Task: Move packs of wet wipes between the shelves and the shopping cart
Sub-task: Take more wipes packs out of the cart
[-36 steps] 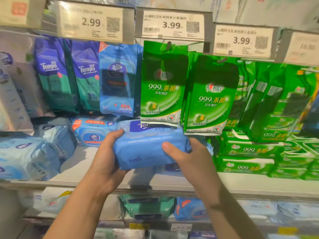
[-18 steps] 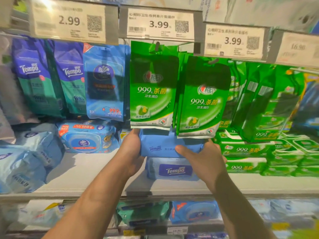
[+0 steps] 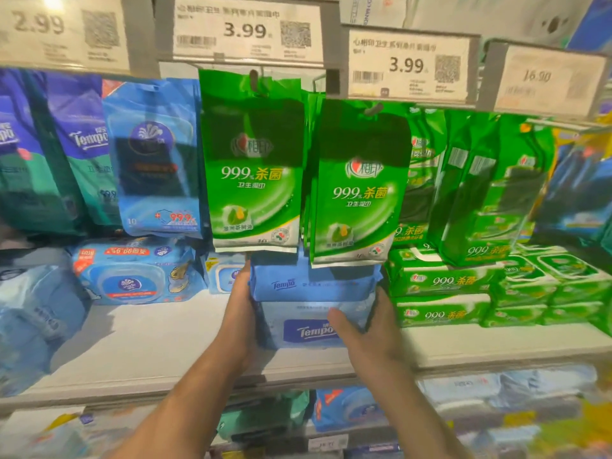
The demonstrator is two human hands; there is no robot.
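A blue Tempo pack of wet wipes (image 3: 314,283) lies flat on top of a second, paler Tempo pack (image 3: 308,331) on the white shelf (image 3: 149,342), tucked under the hanging green sachets. My left hand (image 3: 241,313) grips the upper pack's left end, with its fingers hidden behind the packs. My right hand (image 3: 374,329) holds the right end, and its thumb lies across the front of the lower pack. No shopping cart is in view.
Green 999 sachets (image 3: 255,167) hang from pegs just above the packs. Stacked green packs (image 3: 440,283) stand close on the right. A blue lidded pack (image 3: 132,276) and soft blue packs (image 3: 36,313) lie to the left. Price tags run overhead, and a lower shelf holds more packs.
Both hands carried the blue Tempo pack up and back into the shelf, under the green sachets, and it now sits on the other Tempo pack.
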